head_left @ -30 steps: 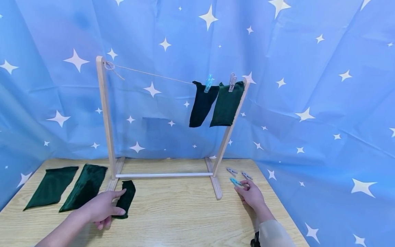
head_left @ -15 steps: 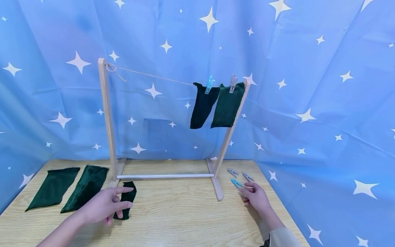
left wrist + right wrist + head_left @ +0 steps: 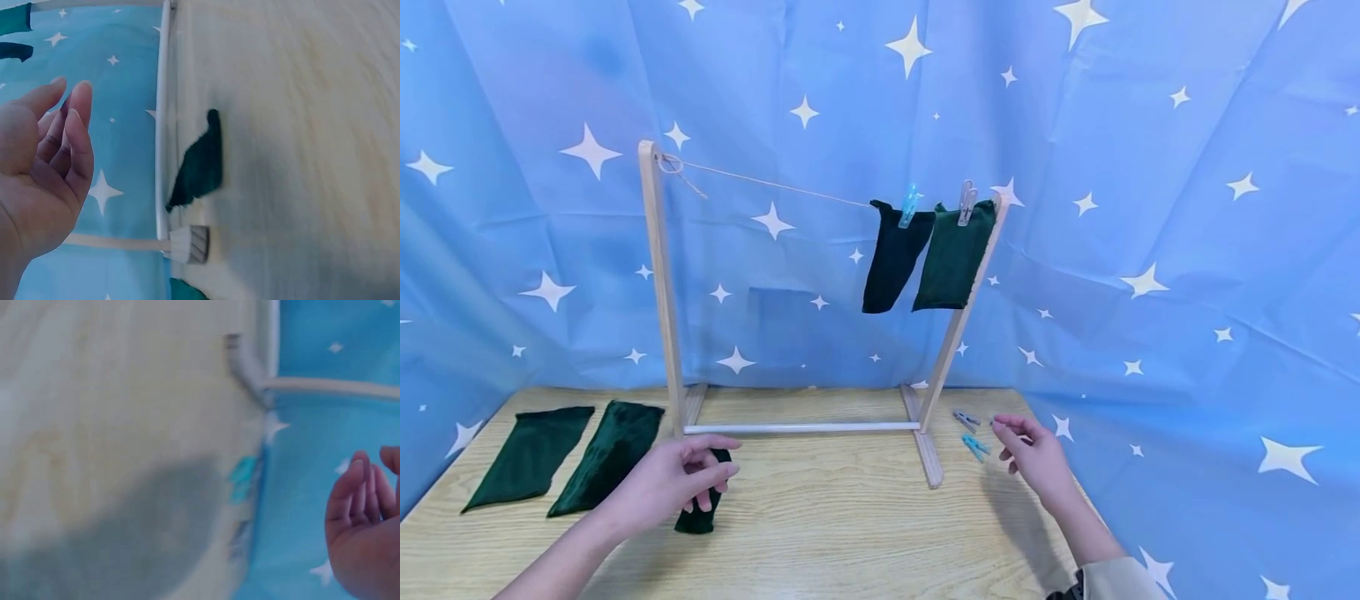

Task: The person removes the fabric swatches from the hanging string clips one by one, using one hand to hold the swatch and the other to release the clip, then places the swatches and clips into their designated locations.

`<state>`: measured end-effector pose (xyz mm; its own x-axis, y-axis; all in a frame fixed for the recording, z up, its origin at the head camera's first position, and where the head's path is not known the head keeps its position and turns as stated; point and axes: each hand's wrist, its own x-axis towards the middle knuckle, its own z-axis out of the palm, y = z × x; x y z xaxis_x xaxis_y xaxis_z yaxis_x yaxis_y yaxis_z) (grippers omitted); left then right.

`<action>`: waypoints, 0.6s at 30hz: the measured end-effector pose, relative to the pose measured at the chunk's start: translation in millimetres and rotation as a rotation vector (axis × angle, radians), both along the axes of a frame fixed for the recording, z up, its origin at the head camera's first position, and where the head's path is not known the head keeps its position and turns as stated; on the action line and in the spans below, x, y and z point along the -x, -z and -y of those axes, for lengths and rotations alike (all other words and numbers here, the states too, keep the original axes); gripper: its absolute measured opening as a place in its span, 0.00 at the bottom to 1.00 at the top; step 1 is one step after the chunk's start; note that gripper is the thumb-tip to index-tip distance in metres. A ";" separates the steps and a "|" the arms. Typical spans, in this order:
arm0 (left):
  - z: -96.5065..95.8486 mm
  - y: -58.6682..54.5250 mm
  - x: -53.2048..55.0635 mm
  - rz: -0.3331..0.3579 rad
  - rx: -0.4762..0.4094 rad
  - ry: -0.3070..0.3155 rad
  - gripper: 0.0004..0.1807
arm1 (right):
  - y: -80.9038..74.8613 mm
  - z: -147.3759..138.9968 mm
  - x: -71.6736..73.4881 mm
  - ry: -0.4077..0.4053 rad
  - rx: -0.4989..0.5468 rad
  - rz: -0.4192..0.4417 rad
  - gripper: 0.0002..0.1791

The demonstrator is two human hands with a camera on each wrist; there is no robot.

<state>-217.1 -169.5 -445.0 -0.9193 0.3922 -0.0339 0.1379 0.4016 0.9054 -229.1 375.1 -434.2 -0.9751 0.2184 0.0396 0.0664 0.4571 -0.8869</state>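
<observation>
My left hand (image 3: pixel 670 483) hovers over a small dark green cloth (image 3: pixel 697 520), fingers loosely bent and holding nothing. In the left wrist view the cloth (image 3: pixel 203 165) lies on the table, apart from the hand. My right hand (image 3: pixel 1036 458) is raised near the clothespins at the table's right side. A turquoise clothespin (image 3: pixel 976 447) and a grey clothespin (image 3: pixel 966 419) lie to its left. Another grey clothespin (image 3: pixel 239 539) shows blurred on the table in the right wrist view; the hand covers it in the head view. Nothing shows between the right fingers.
A wooden frame (image 3: pixel 664 292) carries a string (image 3: pixel 775 181). Two dark green cloths (image 3: pixel 895 262) hang at its right end under a turquoise and a clear clothespin (image 3: pixel 967 204). Two more green cloths (image 3: pixel 531 458) lie on the left. A starry blue curtain (image 3: pixel 820 333) hangs behind.
My left hand has come up off the small cloth and moved slightly right. The right hand has left the turquoise clothespin, moving right and upward; that clothespin stays on the table.
</observation>
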 end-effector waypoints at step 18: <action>-37.9 -54.0 6.6 -0.112 -0.049 0.010 0.26 | -105.8 52.7 -0.4 -0.182 -0.098 -0.190 0.23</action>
